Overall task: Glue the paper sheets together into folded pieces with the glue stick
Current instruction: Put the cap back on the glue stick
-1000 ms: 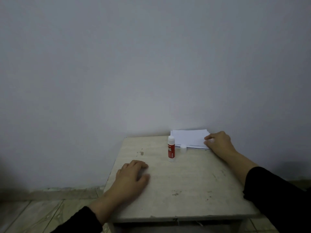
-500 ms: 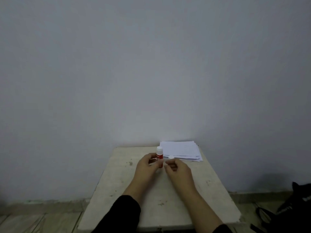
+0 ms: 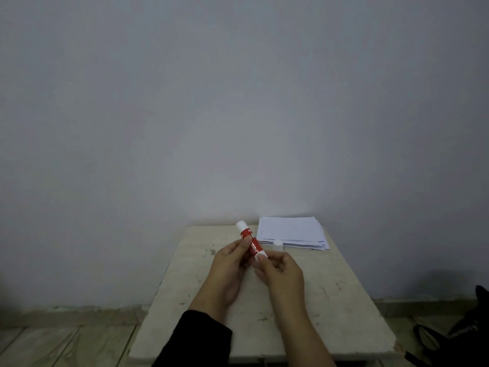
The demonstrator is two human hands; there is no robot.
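A red and white glue stick [image 3: 250, 241] is lifted off the table and tilted, its white tip pointing up and to the left. My left hand [image 3: 229, 263] holds its red body between thumb and fingers. My right hand [image 3: 280, 271] pinches its white bottom end. The small white cap [image 3: 277, 245] stands alone on the table just right of my hands. A stack of white paper sheets [image 3: 292, 234] lies at the table's far right corner, against the wall.
The worn pale table [image 3: 330, 313] stands against a plain grey wall. A dark bag [image 3: 455, 337] lies on the floor to the right, and floor tiles [image 3: 66, 343] show at the lower left.
A second ago my hands lay apart, the right one on the paper. They came together at the upright glue stick and have now lifted and tilted it; the cap stays on the table.
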